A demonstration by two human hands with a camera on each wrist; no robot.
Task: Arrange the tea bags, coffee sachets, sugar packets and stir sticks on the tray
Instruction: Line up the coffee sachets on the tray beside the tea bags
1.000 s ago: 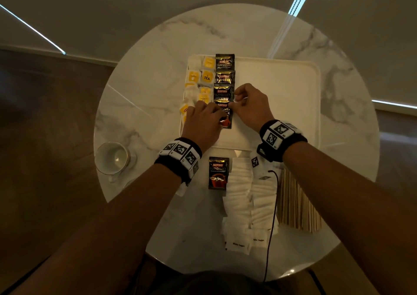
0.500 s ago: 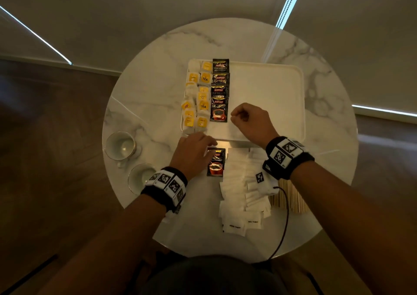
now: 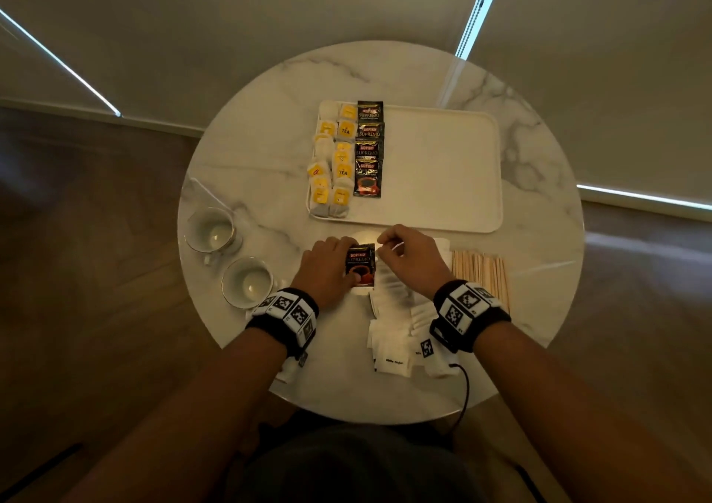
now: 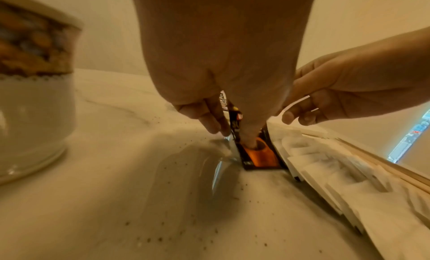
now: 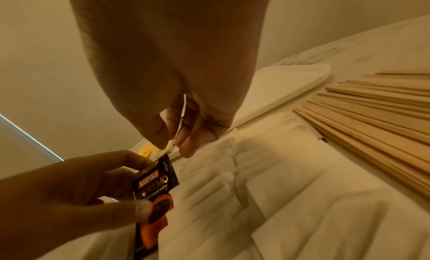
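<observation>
The coffee sachet [image 3: 361, 265] is over the tabletop [image 3: 239, 163], just near of the tray [image 3: 443, 163], with its long axis running near to far and the printed name at the far end. The left hand [image 3: 327, 267] has its grip closed around the sachet's left edge, thumb on the cup picture. The right hand [image 3: 408, 260] pinches the far right corner with curled fingers. Four more sachets lie in a column on the tray beside the tea bags [image 3: 333, 159]. Sugar packets [image 3: 397, 329] and stir sticks [image 3: 481, 279] lie right of the hands.
</observation>
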